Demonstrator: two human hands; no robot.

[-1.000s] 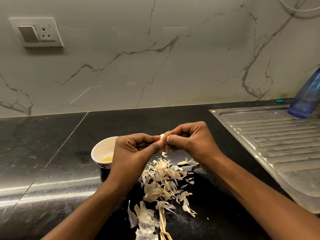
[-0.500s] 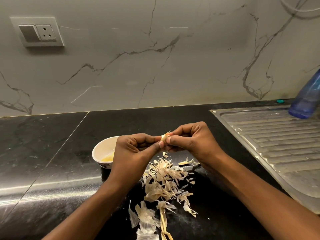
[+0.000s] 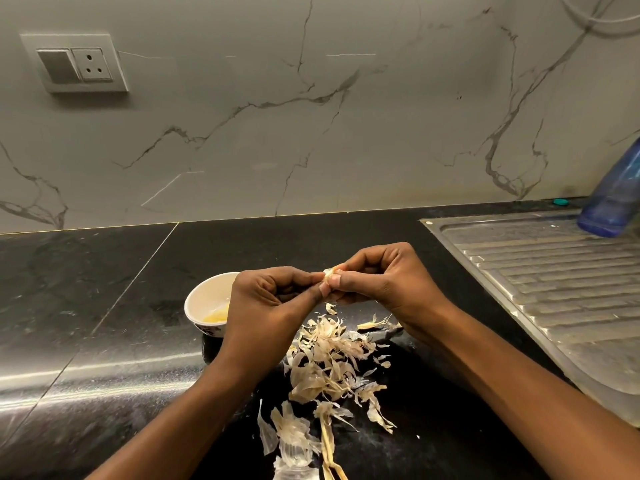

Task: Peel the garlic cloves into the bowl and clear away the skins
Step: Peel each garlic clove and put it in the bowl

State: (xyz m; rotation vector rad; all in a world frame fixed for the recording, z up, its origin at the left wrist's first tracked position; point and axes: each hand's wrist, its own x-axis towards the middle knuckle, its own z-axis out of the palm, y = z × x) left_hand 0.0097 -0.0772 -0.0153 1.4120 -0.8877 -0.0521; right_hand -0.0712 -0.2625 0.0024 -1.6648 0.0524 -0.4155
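Both hands meet above the black counter and pinch one small garlic clove (image 3: 329, 273) between thumbs and fingertips. My left hand (image 3: 273, 303) has its fingers curled, thumb pressed against the clove. My right hand (image 3: 384, 282) holds the clove from the other side; pale skin sticks up from it. A small white bowl (image 3: 204, 299) stands just left of my left hand, with yellowish peeled cloves at its bottom, partly hidden by the hand. A heap of dry garlic skins (image 3: 329, 362) lies on the counter below the hands and trails toward the near edge.
A steel sink drainboard (image 3: 554, 289) fills the right side, with a blue bottle (image 3: 613, 199) at its far end. A marble wall with a switch and socket plate (image 3: 74, 63) rises behind the black counter (image 3: 86, 306).
The hands stay together on the clove with only tiny finger movements; nothing else has moved.
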